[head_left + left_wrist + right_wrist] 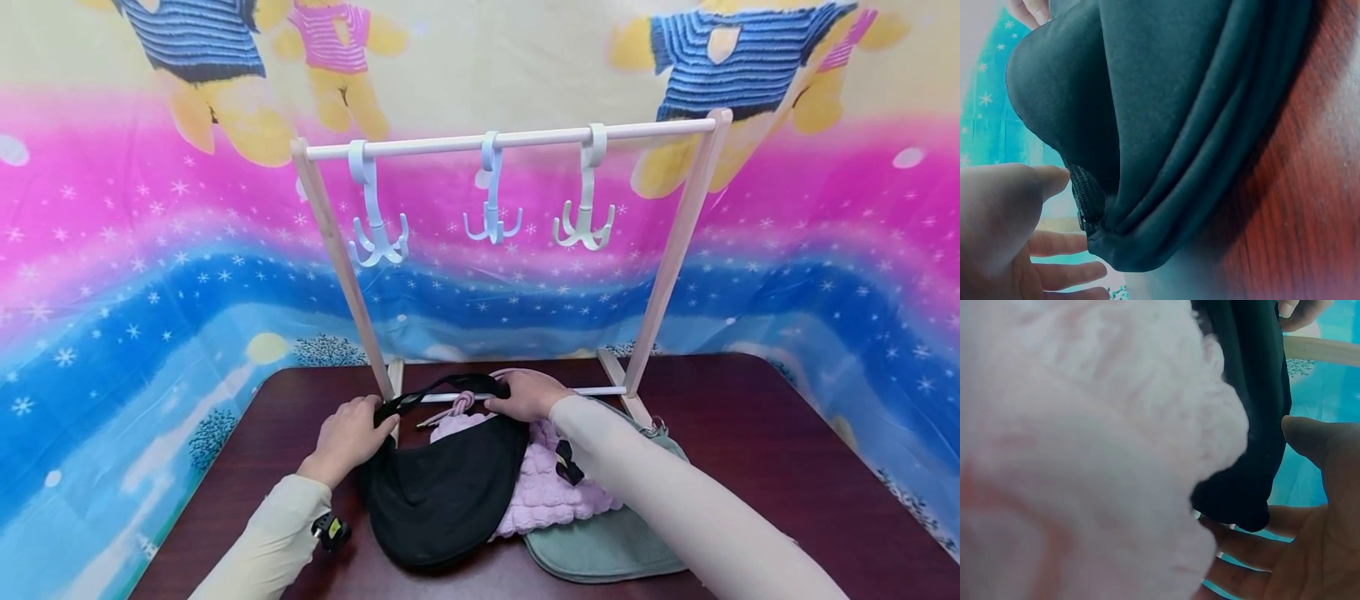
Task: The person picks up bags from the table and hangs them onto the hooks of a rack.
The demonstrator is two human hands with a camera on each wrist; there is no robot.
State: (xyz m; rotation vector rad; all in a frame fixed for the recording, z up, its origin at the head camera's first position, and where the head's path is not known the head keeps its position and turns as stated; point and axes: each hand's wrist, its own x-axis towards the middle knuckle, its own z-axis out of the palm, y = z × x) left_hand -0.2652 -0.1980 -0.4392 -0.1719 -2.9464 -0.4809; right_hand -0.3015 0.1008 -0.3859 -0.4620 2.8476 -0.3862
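A black shoulder bag [450,492] lies at the front of the heap, its opening toward the rack. My left hand [348,437] pinches its strap by the left end, and the left wrist view shows the thumb at the webbing [1088,190] beside a small buckle. My right hand [531,396] grips the strap farther right; in the right wrist view its thumb and fingers stand on either side of the black fabric [1241,481]. Under the black bag is a puffy pink bag [555,487] with a knotted cord [463,404]. A grey-green bag [600,550] is lowest, partly covered.
Behind the bags stands a wooden rack [667,258] with a white top rail [450,145]. From the rail hang a left hook [377,242], a middle hook [492,221] and a right hook [585,225], each with several prongs. A printed cloth surrounds the dark red table [787,467].
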